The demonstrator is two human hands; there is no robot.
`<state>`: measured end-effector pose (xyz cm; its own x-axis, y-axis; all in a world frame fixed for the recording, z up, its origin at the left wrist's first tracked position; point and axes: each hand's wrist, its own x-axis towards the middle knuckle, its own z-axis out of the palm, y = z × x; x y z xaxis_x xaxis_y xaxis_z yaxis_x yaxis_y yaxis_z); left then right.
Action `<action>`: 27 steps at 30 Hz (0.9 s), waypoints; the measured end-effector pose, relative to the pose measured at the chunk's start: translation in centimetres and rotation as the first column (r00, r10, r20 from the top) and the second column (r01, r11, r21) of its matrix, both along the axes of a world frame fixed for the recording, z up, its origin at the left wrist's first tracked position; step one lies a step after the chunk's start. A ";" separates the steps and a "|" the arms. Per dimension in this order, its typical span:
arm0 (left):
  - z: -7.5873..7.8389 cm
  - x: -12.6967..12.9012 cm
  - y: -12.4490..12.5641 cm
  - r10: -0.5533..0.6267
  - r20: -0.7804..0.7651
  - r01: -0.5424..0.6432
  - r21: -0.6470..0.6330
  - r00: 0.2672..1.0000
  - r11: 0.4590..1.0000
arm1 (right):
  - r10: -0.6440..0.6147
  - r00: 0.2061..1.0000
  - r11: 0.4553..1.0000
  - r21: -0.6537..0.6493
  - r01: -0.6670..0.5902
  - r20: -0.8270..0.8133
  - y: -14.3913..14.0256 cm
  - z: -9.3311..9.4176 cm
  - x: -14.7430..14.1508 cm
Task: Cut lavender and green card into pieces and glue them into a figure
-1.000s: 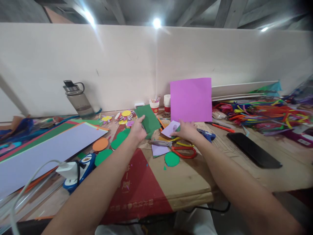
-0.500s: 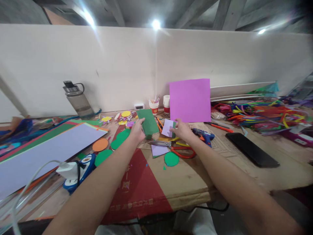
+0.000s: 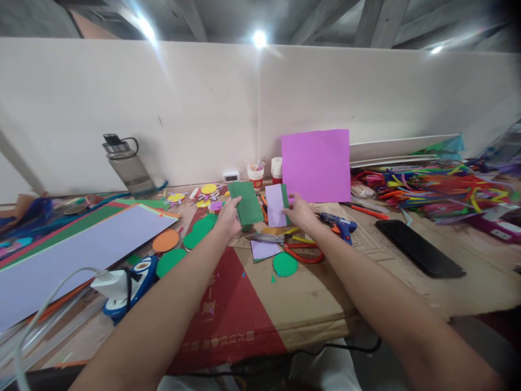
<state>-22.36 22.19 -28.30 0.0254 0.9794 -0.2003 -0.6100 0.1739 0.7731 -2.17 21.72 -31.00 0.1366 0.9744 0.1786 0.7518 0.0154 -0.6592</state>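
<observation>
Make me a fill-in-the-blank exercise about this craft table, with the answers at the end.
The right hand holds a lilac piece; the left hand holds paper pieces coloured ____.
The phone is coloured ____.
The water bottle stands toward the picture's ____ edge.
The charger plug is coloured ____.

Answers: green; black; left; white.

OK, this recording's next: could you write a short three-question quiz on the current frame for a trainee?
1. Which hand holds the lilac paper?
2. True or false: the phone lies to the right of the red-handled scissors.
3. Fill in the colour: the large upright sheet is ____.

Key:
1. The right hand.
2. True.
3. Purple.
</observation>
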 end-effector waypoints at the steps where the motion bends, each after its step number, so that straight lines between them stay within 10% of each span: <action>1: -0.1 0.0 0.1 0.005 0.001 -0.005 0.009 1.000 1.000 | 0.002 0.999 1.000 0.011 -0.002 -0.047 0.1 0.1 0.2; 13: -0.5 0.6 -0.2 -0.029 -0.010 0.030 0.066 1.000 0.997 | 0.161 0.820 0.987 0.103 -0.124 -0.550 -0.5 0.7 -0.3; 27: -0.2 2.1 -2.2 -0.258 -0.058 0.263 0.132 0.965 0.956 | 0.203 0.716 0.978 0.105 -0.179 -0.668 -2.1 1.3 -1.9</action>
